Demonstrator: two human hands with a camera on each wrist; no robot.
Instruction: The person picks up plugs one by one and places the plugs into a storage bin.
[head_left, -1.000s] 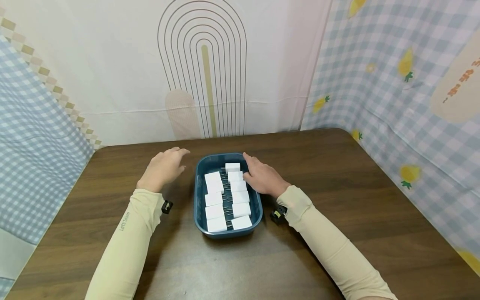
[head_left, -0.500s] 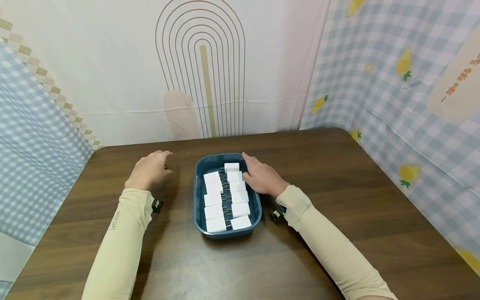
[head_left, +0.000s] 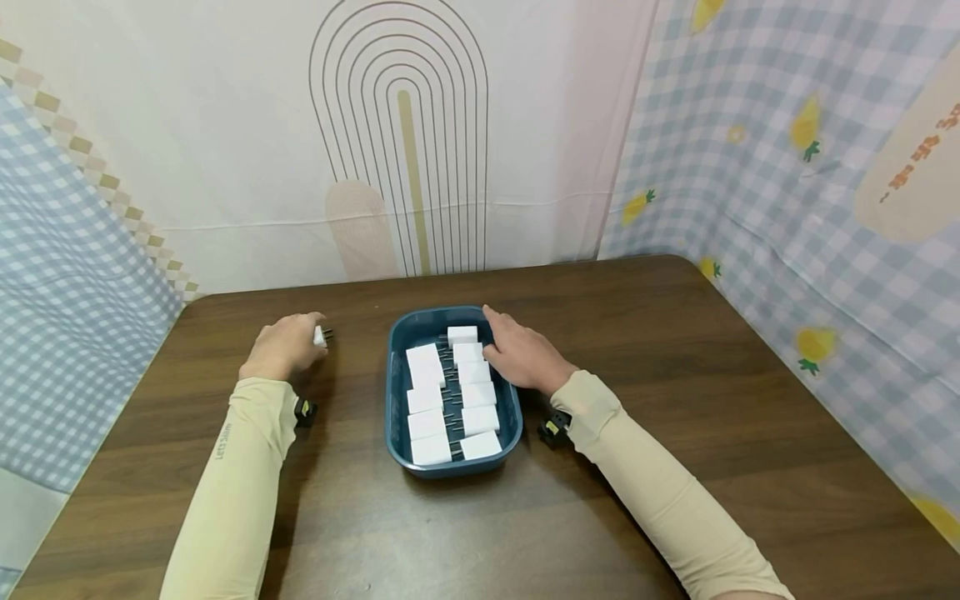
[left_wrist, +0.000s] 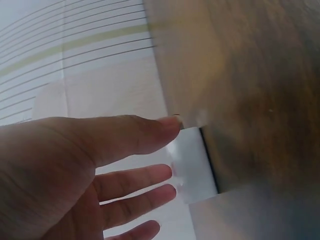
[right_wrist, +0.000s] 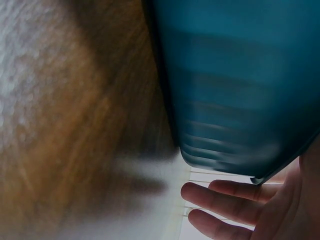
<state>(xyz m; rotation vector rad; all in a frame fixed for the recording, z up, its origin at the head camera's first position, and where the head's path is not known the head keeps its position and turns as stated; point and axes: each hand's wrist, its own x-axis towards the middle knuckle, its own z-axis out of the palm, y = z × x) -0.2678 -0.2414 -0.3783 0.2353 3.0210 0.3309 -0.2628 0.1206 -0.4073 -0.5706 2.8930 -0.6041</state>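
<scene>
Near the table's left side, my left hand (head_left: 281,346) surrounds a white plug (head_left: 320,337) with dark prongs pointing right. In the left wrist view the thumb tip meets a corner of the white plug (left_wrist: 195,167), with straight, spread fingers beside its face; the index finger is hidden. My right hand (head_left: 525,354) holds the right wall of the blue tray (head_left: 455,472), thumb over the rim and fingers outside. Several white plugs (head_left: 480,419) lie in the tray in two columns, prongs facing inward. The right wrist view shows the outer wall of the tray (right_wrist: 230,90) above my fingers (right_wrist: 220,200).
The brown wooden table (head_left: 660,333) reaches back to a pale curtain (head_left: 540,167) with an arch pattern. Checked cloth (head_left: 787,208) hangs along the right edge, and more checked cloth (head_left: 75,292) on the left.
My left hand has moved left, away from the tray, and the plug it covered now shows at its fingertips. My right hand and the tray have not moved.
</scene>
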